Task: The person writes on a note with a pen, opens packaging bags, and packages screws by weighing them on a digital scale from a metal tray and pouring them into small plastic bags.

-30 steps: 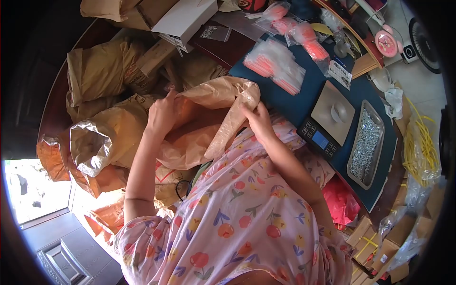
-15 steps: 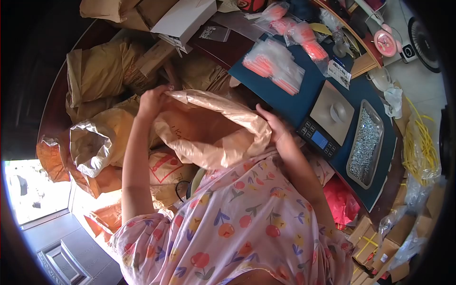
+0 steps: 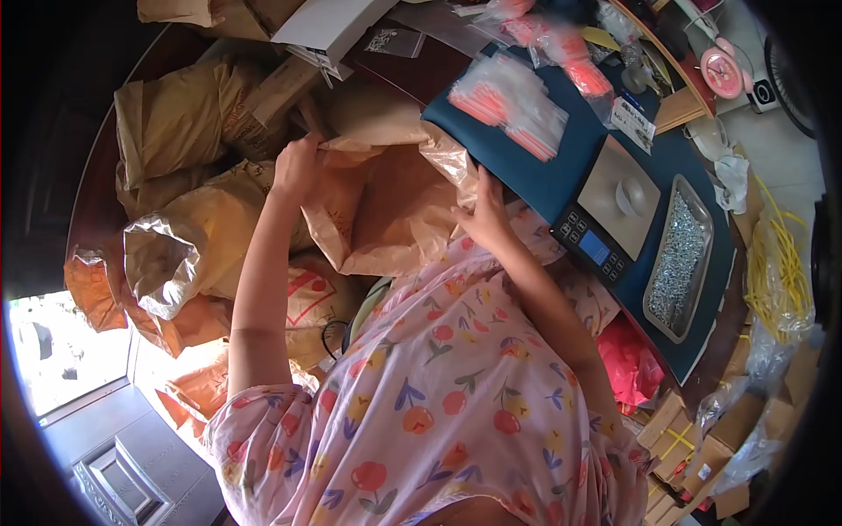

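A large brown paper bag point(image 3: 395, 197) hangs with its mouth wide toward me, in front of my body. My left hand point(image 3: 299, 165) is closed on the bag's left rim. At the right rim is my right hand point(image 3: 485, 210), its thumb apart from the fingers, which lie along the folded edge; part of them is hidden by the paper. To the right, on the blue mat point(image 3: 526, 188), a scale point(image 3: 614, 206) with a small white dish stands beside a metal tray point(image 3: 656, 302) of small shiny pieces.
Brown sacks point(image 3: 175, 118) and a bag with a silvery lining point(image 3: 162, 263) are at the left. Plastic bags with pink edges point(image 3: 517, 105) lie on the mat. A pink clock point(image 3: 721, 72) and yellow cord point(image 3: 776, 280) are at the right.
The bag's mouth has spread wider and its front rim has moved up and left. My right hand has moved slightly left and up along the rim; my left hand has shifted a little right and up.
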{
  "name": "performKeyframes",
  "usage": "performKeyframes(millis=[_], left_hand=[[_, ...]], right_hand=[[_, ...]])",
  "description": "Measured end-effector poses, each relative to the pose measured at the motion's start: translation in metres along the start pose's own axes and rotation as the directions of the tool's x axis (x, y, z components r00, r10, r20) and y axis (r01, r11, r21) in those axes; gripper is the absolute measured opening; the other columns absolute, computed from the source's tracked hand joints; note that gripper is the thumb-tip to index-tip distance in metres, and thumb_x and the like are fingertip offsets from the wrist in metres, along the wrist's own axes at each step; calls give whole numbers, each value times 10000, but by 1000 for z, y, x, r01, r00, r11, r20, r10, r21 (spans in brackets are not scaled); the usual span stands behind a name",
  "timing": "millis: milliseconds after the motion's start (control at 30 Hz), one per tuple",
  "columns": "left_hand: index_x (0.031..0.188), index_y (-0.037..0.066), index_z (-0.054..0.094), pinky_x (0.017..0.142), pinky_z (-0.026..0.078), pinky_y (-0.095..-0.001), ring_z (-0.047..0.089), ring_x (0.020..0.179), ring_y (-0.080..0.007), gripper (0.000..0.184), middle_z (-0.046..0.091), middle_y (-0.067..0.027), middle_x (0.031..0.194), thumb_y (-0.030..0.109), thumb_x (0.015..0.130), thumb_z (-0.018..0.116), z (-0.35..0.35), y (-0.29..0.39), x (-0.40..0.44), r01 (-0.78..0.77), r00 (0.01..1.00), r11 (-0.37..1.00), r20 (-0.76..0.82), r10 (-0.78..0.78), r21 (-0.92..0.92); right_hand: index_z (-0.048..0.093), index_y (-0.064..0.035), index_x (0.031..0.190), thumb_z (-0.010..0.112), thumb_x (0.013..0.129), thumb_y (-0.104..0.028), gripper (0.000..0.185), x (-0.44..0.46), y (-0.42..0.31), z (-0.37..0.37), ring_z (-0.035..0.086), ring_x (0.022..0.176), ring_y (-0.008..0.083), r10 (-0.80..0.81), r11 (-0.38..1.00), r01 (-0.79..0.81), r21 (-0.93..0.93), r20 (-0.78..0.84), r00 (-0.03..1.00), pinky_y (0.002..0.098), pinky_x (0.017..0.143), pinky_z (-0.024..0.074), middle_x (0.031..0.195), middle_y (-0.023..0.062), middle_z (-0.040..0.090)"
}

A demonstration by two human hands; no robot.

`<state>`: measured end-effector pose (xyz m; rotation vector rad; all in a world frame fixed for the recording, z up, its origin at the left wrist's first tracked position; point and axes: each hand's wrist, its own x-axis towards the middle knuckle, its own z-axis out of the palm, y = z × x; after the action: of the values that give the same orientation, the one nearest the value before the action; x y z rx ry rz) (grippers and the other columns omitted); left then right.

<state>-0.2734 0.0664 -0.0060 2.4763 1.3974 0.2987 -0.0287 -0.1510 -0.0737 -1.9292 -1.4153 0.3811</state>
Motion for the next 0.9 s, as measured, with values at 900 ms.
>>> performKeyframes(millis=[900], left_hand=[[1116, 80, 530, 722, 471, -520, 597, 851, -446, 319, 633, -264, 875, 257, 850, 535, 51, -22, 36, -4, 995, 1000, -100, 4, 1]], right_hand=[[604, -40, 1069, 521, 902, -279, 303, -3, -40, 12, 542, 1102, 266, -328, 942, 316, 110, 488, 809, 407, 958, 361, 1125, 111, 612]])
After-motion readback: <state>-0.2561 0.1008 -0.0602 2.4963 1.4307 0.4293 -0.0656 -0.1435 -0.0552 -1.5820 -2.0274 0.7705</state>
